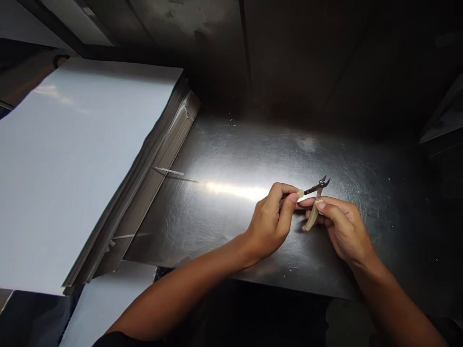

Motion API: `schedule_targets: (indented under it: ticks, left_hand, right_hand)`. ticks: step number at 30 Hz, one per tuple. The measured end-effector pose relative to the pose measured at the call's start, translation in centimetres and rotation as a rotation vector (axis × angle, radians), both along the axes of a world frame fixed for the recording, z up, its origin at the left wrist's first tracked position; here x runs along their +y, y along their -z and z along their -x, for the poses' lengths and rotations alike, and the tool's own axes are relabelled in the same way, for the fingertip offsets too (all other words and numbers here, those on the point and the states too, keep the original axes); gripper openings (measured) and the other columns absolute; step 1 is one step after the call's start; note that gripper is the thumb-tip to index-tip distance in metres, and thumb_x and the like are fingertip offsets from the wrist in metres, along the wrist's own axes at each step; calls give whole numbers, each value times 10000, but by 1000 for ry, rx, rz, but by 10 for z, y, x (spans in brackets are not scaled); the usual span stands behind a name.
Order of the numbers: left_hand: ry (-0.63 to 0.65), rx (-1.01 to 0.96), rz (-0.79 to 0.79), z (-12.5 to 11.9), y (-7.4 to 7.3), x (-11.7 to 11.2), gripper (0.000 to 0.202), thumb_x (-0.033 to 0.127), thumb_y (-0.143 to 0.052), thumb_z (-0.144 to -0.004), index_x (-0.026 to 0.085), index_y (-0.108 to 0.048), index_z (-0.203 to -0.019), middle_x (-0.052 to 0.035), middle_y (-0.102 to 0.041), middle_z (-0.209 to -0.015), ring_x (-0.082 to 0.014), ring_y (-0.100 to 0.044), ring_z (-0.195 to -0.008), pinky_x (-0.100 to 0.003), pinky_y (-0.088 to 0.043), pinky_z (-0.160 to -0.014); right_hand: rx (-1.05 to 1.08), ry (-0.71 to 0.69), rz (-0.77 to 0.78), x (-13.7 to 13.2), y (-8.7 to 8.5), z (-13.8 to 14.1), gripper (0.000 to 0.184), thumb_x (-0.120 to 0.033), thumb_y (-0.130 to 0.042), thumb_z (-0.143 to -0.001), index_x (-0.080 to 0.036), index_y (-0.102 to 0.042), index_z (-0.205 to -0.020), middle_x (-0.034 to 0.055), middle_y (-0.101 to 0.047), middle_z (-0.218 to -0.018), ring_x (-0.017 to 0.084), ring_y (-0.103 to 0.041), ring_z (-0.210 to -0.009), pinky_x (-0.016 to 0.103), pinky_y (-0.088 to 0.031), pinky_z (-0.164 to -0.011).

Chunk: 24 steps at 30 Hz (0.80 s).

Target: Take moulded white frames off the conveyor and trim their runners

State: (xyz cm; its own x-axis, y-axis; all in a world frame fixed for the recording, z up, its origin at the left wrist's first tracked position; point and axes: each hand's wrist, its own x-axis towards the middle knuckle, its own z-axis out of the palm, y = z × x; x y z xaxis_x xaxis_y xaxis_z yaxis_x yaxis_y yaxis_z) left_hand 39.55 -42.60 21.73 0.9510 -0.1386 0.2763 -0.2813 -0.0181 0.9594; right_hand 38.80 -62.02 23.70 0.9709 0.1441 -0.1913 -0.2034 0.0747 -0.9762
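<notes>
Small pliers (pixel 311 219), dark metal tips, cream handles spread apart; left hand (pixel 269 224) pinches one handle; right hand (pixel 343 229) pinches the other.

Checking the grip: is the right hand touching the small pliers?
Touching. The head view shows the right hand with thumb and fingers pinching one cream handle of the pliers.

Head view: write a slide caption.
Left hand and right hand hold small pliers over a metal table beside white sheets.
</notes>
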Motion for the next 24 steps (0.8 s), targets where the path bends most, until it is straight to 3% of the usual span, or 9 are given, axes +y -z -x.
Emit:
schedule_targets:
  ticks: [3,6,11,16,19,24]
  left_hand:
    - [24,132,60,-3,1,0,196,382,-557,-1230,201,-632,-1218,-33,-742,-989,-151,-753,-896,-250,-599,-792]
    - [62,216,110,-5,3,0,287,490,-582,-1213,207,-626,-1201,-29,-706,-946,-139,-687,-773,-239,-542,-671]
    - [176,400,240,-8,1,-1,340,559,-597,-1194,220,-568,-1177,39,-644,-881,-46,-394,-471,-198,-341,-436]
    - [251,501,238,-10,-5,-3,406,609,-608,-1171,215,-551,-1090,75,-582,-757,-53,-395,-452,-175,-342,-409]
    - [235,567,289,-10,-8,-4,458,661,-663,-1124,221,-542,-1086,87,-554,-743,-53,-367,-451,-158,-330,-389]
    - [182,720,445,-16,-14,-1,599,744,-805,-986,212,-552,-1099,110,-461,-690,-46,-312,-457,-123,-291,-377]
  right_hand:
    - [-38,-8,62,-1,-3,5,323,-466,-735,-1134,-191,-904,-1148,110,-803,-1042,233,-746,-784,285,-639,-638]
    - [-69,-32,92,1,-6,9,339,-469,-690,-1180,-186,-877,-1181,55,-759,-884,146,-641,-567,233,-549,-538]
    - [-84,-60,58,3,-7,12,387,-526,-633,-1229,-196,-835,-1209,13,-688,-772,143,-590,-563,224,-512,-523]
    - [-125,-132,13,2,-5,8,507,-612,-578,-1253,-196,-833,-1115,20,-668,-744,152,-585,-588,231,-499,-532]
    - [-121,-130,-9,1,-6,5,537,-642,-599,-1240,-191,-820,-1051,15,-653,-708,145,-575,-570,219,-484,-522]
    - [-104,-215,-33,2,-6,4,540,-701,-671,-1190,-188,-810,-1096,30,-693,-736,143,-579,-588,212,-499,-553]
